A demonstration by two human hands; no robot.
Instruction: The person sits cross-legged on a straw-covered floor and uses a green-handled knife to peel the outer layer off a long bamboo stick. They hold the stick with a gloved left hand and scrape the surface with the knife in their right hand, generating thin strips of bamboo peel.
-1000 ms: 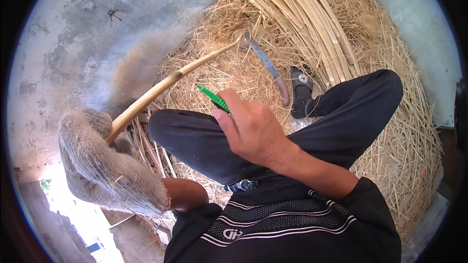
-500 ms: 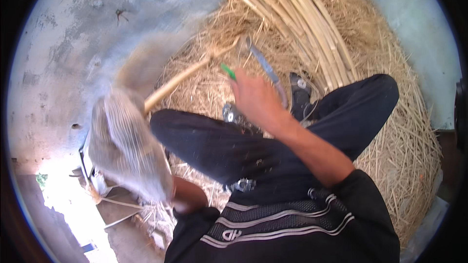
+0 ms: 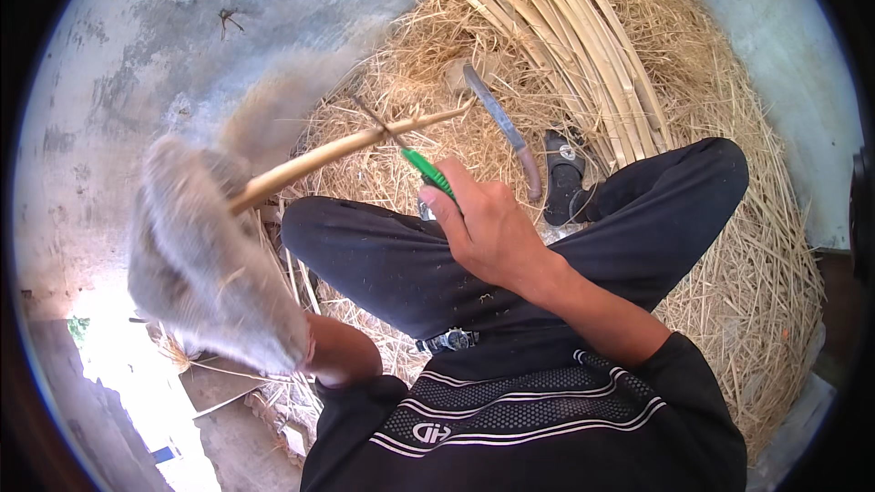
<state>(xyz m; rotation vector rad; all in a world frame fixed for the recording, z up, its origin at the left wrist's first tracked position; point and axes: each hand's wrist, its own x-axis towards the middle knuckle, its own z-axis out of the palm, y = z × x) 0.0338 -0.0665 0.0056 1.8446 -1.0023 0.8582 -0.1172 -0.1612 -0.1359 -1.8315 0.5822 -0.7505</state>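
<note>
My left hand (image 3: 214,260), inside a thick grey cloth wrap or mitt, is smeared by motion at the left. Out of the wrap runs a pale cane stick (image 3: 310,161), slanting up to the right and tapering to a thin tip; the covered hand grips its thick end. My right hand (image 3: 488,223) is closed round the green handle (image 3: 427,173) of a knife. The thin dark knife blade (image 3: 372,117) crosses the stick near its narrow part. Fingers of the left hand are hidden by the cloth.
Long pale canes (image 3: 583,46) lie bundled ahead on loose straw (image 3: 729,328). A curved tool (image 3: 499,118) with a grey flat part and brownish handle rests beside my sandalled foot (image 3: 563,173). My crossed legs (image 3: 383,255) lie below the hands. A grey wall (image 3: 100,128) stands left.
My left hand has shifted left and slightly down, drawing the stick with it. My right hand has turned and lowered; the knife blade now shows across the stick.
</note>
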